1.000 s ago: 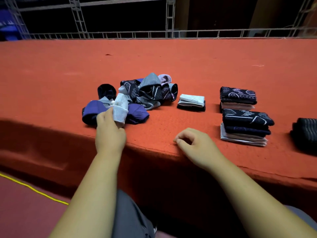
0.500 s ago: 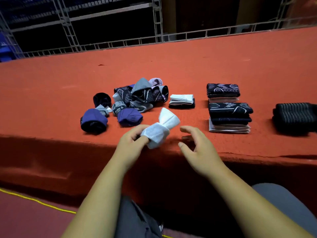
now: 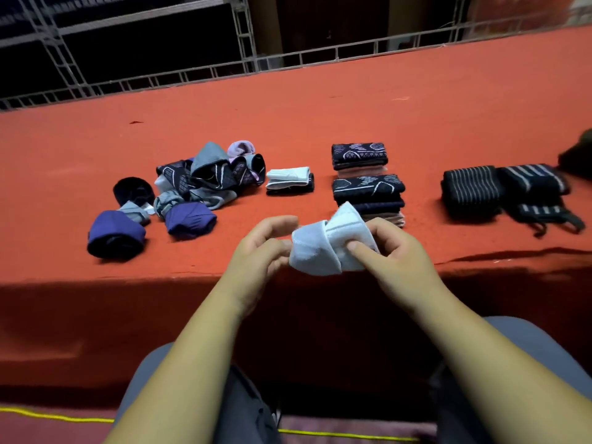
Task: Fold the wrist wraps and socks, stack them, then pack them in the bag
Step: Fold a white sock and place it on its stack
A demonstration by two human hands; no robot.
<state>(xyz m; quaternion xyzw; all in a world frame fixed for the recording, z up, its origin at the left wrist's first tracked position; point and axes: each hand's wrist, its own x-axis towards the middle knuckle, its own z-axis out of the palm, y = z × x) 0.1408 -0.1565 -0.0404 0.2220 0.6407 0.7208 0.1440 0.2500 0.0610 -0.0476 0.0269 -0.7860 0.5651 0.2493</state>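
Observation:
A balled white sock pair point(image 3: 323, 248) hangs over the front edge of the red table point(image 3: 320, 100), held between both hands. My left hand point(image 3: 261, 251) pinches its left end and my right hand point(image 3: 395, 254) grips its right end, thumb on top. A loose pile of dark and grey socks point(image 3: 208, 174) lies at the left, with two purple balled pairs point(image 3: 115, 233) in front. Two stacks of folded dark socks point(image 3: 366, 190) stand at centre right. Folded black striped wrist wraps point(image 3: 471, 190) lie further right.
A small folded white-and-black sock point(image 3: 290, 181) lies between the pile and the stacks. A dark object point(image 3: 576, 155) sits at the far right edge. Metal truss railing point(image 3: 243, 36) runs behind the table. My knees are below the table's front edge.
My left hand lifted the white sock pair from the pile and brought it to the table's front. My right hand rose from the table and took hold of its other end.

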